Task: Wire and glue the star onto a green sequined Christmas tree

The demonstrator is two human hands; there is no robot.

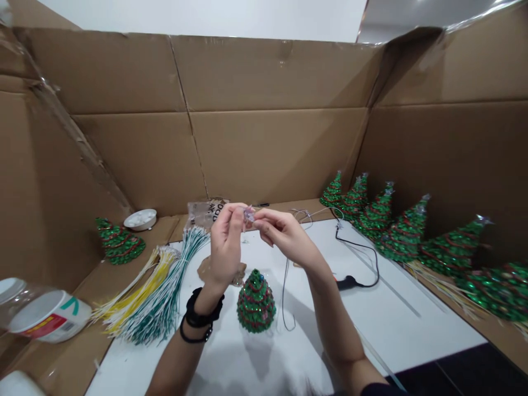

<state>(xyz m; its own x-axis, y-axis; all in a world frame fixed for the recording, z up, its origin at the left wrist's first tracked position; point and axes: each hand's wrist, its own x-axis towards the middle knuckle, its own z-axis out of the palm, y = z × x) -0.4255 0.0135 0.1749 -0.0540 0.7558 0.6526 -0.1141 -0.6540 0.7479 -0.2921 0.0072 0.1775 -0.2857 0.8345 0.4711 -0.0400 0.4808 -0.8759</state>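
White counter [388, 308] supporting tree [256, 305]; beyond tree, left hand [226, 245] and right hand [286, 235] pinching ornament [248, 215], both nearly closed.

Up past the central Christmas tree [256, 309], your left hand [226, 239] stands upright, thumb and fingers pinched; your right hand [286, 236] leans in fingertip-close, pinching too! Your left forearm [177, 355] and right forearm [336, 313] flank that tree.

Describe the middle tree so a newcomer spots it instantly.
On the white tabletop inside the cardboard walls, look below the left hand and right hand. A green tree with reddish bands stands there, its tip without the silvery topper several trees at right have.
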